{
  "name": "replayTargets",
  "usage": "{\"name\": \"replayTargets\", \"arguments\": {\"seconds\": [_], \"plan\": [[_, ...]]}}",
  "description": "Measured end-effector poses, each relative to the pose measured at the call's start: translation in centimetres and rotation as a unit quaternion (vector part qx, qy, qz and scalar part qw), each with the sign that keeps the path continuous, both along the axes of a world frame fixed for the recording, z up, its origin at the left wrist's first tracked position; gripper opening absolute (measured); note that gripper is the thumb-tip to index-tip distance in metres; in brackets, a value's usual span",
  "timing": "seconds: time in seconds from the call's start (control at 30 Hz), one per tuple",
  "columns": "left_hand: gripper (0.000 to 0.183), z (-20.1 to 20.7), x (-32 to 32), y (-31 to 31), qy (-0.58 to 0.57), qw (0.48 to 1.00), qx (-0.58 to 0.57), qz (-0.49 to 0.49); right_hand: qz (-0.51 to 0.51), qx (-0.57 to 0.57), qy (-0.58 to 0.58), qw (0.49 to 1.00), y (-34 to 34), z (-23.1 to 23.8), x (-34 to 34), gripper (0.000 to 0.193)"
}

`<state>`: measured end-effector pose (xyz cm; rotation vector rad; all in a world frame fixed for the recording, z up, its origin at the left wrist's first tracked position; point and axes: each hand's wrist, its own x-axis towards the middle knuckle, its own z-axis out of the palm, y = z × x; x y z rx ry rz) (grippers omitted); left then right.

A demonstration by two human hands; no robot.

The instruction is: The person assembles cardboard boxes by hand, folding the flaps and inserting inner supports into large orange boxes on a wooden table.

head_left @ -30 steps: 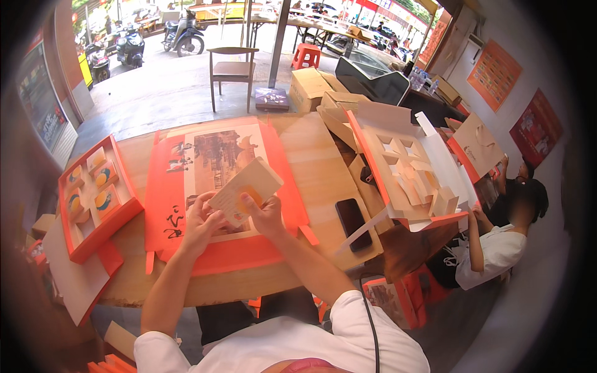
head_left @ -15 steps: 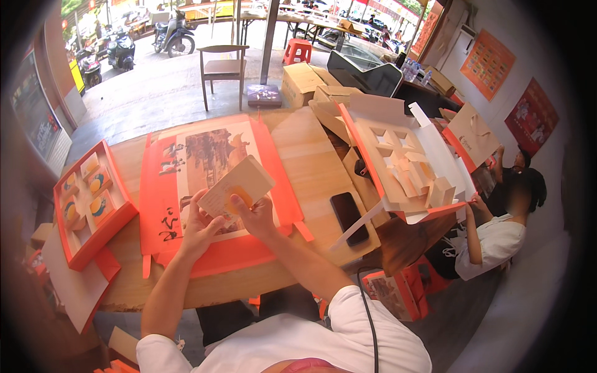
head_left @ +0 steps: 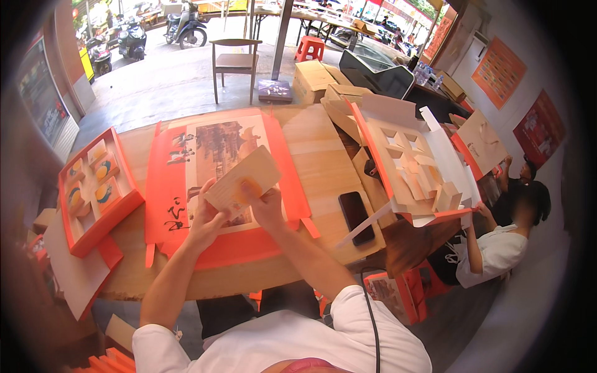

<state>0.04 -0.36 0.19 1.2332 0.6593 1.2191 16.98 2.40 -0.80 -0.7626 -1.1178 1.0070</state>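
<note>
My left hand (head_left: 206, 216) and my right hand (head_left: 263, 204) together hold a small beige cardboard piece (head_left: 244, 177), tilted, just above a flat orange box sheet with a printed picture panel (head_left: 219, 180). The sheet lies unfolded on the wooden table (head_left: 323, 155). The left hand grips the piece's lower left edge, and the right hand's fingers press on its lower right part.
An open orange tray with round pastries (head_left: 94, 189) sits at the table's left. A black phone (head_left: 356, 216) lies right of the sheet. A large open box with cardboard dividers (head_left: 413, 165) stands at the right. A seated person (head_left: 507, 239) is beyond it. A chair (head_left: 235, 62) stands behind the table.
Both hands keep holding the beige cardboard piece over the orange sheet; the piece has been turned slightly and the hands shifted a little along its lower edge.
</note>
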Motion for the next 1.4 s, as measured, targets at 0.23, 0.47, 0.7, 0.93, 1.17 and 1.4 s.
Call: {"name": "replayTargets", "arguments": {"seconds": [0.23, 0.47, 0.7, 0.93, 1.17, 1.4], "plan": [[0.074, 0.4, -0.5, -0.6, 0.050, 0.996, 0.054, 0.047, -0.036, -0.033, -0.030, 0.998, 0.9, -0.9, 0.9, 0.023], [0.046, -1.5, -1.8, 1.6, 0.058, 0.985, 0.012, 0.163, -0.014, -0.077, 0.067, 0.995, 1.3, -0.3, 1.4, 0.025], [0.045, 0.5, -1.7, 0.9, 0.286, 0.896, 0.180, 0.289, 0.010, 0.002, -0.086, 0.996, -0.2, 1.4, 0.6, 0.025], [0.014, 1.0, -1.9, 0.8, 0.226, 0.936, 0.162, 0.216, -0.006, -0.036, -0.016, 0.999, 1.1, 0.3, 1.7, 0.028], [0.013, 0.3, -2.6, 1.0, 0.178, 0.968, 0.098, 0.147, -0.010, -0.030, 0.044, 0.999, 0.9, 0.5, 1.4, 0.030], [0.018, -1.2, -3.0, 2.2, 0.170, 0.977, 0.027, 0.125, 0.117, -0.041, 0.060, 0.990, 0.1, 0.0, 1.7, 0.028]]}}
